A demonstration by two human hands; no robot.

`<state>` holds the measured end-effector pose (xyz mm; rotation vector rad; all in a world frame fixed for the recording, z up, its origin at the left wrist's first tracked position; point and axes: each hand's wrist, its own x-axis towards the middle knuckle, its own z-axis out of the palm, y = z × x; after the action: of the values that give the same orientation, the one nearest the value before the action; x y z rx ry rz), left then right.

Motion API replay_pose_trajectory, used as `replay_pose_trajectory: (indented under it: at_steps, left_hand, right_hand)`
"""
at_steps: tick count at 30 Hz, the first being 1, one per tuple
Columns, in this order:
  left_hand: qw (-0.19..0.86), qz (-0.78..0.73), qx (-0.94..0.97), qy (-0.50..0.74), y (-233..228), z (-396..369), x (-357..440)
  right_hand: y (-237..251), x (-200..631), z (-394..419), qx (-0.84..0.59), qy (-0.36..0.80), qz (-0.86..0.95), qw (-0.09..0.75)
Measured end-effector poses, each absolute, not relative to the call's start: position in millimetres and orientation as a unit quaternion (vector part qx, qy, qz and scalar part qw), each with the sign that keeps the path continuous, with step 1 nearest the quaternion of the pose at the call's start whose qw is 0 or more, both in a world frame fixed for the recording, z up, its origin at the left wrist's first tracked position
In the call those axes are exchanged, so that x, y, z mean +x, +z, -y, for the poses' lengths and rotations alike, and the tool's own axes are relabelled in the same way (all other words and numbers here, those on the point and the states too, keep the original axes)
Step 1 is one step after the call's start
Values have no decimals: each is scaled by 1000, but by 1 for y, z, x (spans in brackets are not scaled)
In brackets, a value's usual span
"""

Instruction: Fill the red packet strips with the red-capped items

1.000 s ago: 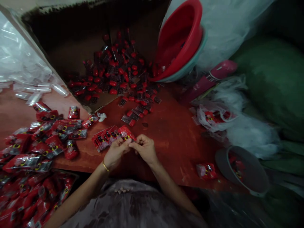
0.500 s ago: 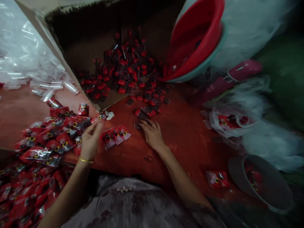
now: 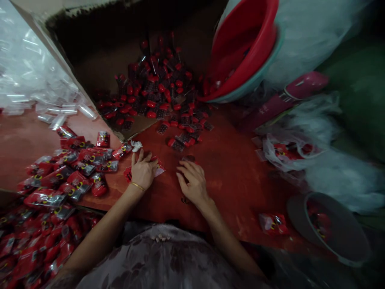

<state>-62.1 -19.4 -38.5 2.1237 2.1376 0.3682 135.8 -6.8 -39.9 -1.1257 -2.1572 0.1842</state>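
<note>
My left hand [image 3: 143, 170] lies palm down, fingers spread, on a fanned row of red printed packets [image 3: 160, 170] and covers most of them. A gold bangle [image 3: 137, 186] circles that wrist. Right of it, my right hand [image 3: 192, 180] hovers low over the table with its fingers curled round a small dark clear piece [image 3: 188, 158], which shows only in part past the fingers. Just beyond lie several red-capped clear pieces [image 3: 185, 140] in a short row. Filled red packets [image 3: 78, 182] are heaped to the left of my left hand.
A tipped carton [image 3: 87, 86] holds a pile of red-capped pieces. A red basin [image 3: 240, 52] leans beside it, near a maroon bottle [image 3: 279, 100]. At right stand a plastic bag [image 3: 288, 166] and a grey bucket [image 3: 303, 224]. Clear tubes [image 3: 67, 110] lie at upper left.
My left hand has moved right, from beside the packets onto them, and its fingers have spread. The right hand has drawn slightly back and right, with the small piece shifting along.
</note>
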Motion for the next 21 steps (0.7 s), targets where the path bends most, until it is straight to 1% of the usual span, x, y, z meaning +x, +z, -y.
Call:
replay_pose_trajectory:
  at_steps: [5,9,14,17,21]
  left_hand:
    - [29,-709,690,142,-40,19,-58]
    - [35,-703,693,157,-44,20,-59]
    - [22,-681,701,208,-45,22,-63]
    - [-1,-676,691,256,-34,24,-62]
    - [1,-660,687,303,-11,30,-52]
  right_hand:
    - [-38,119,9,-411,98,838,345]
    - [-38,117,10,-413,108,837,342]
    - [-38,116,14,-418,131,825,356]
    - [-37,112,15,-456,193,785,372]
    - [-32,100,11,-487,358,688,401]
